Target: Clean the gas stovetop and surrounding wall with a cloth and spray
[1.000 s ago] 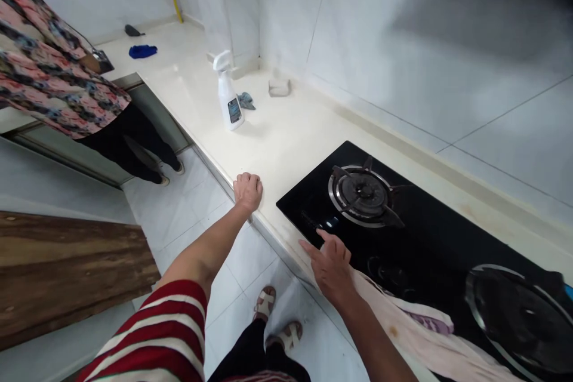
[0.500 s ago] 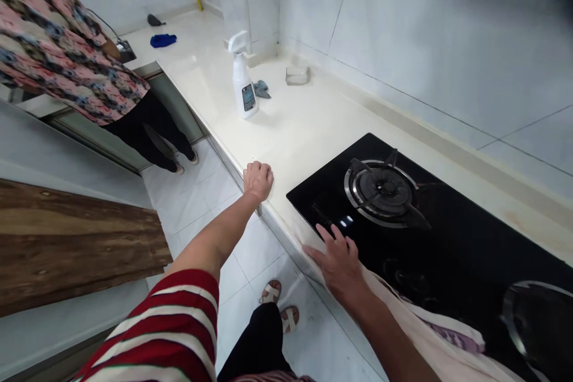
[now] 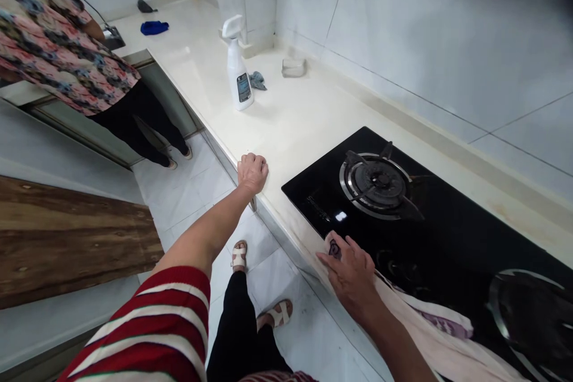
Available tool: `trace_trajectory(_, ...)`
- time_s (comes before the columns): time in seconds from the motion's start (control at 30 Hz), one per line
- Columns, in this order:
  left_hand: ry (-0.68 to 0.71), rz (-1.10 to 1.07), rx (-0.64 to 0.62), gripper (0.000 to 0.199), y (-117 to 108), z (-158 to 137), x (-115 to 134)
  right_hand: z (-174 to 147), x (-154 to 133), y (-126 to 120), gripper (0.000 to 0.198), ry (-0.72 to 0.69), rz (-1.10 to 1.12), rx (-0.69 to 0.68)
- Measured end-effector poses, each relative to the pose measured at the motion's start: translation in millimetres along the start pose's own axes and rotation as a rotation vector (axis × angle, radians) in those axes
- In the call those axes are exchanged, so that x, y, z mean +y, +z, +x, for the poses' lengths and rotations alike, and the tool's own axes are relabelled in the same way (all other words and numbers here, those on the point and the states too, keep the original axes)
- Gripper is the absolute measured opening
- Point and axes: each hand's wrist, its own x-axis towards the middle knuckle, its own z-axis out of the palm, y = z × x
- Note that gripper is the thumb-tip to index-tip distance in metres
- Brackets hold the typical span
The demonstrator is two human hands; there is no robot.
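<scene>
My left hand (image 3: 253,172) leans on the front edge of the cream countertop (image 3: 286,125), fingers curled in and no object showing in them. At the front edge of the black glass gas hob (image 3: 308,191), my right hand (image 3: 353,268) has its fingers bent over a pale pink cloth with purple print. A bit of that cloth shows between thumb and forefinger. The rest of the pink cloth (image 3: 416,322) trails along the hob's front edge under my forearm. Beyond my right hand is a burner (image 3: 378,185) with its pan support.
A white spray bottle (image 3: 239,71) stands on the counter, with a grey-blue rag (image 3: 258,80) and a clear block-like item (image 3: 294,68) behind it. Farther back lies a blue cloth (image 3: 154,28). A person in a flowered top (image 3: 67,42) stands at the left. A wooden board (image 3: 76,239) is below.
My right hand has shifted slightly to the right and down, and cloth now shows at its fingers. My left hand stays on the counter edge. My feet have stepped apart.
</scene>
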Motion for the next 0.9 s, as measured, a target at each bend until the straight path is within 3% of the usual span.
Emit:
trace_trajectory(0.13, 0.003, 0.018, 0.007, 0.017, -0.8, 0.7, -0.1, 4.0, 6.7, -7.1, 0.032, 0.181, 0.026, -0.005)
trace_trajectory(0.3, 0.011, 0.023, 0.003, 0.017, -2.8, 2.0, -0.1, 24.0, -0.3, 7.2, 0.025, 0.255, -0.03, 0.026)
trace_trajectory(0.4, 0.006, 0.008, -0.006, 0.016, -2.7, 2.8, -0.5, 23.5, -2.4, 14.8, 0.026, 0.158, 0.093, 0.068)
trace_trajectory(0.53, 0.007, -0.002, -0.001, 0.015, -0.8, 3.2, -1.1, 8.3, 0.6, 10.4, 0.029, 0.004, 0.204, -0.042)
trace_trajectory(0.9, 0.012, -0.04, 0.012, 0.014, 3.7, 1.9, -1.5, 9.6, 11.5, -4.5, 0.019, -0.051, 0.158, -0.265)
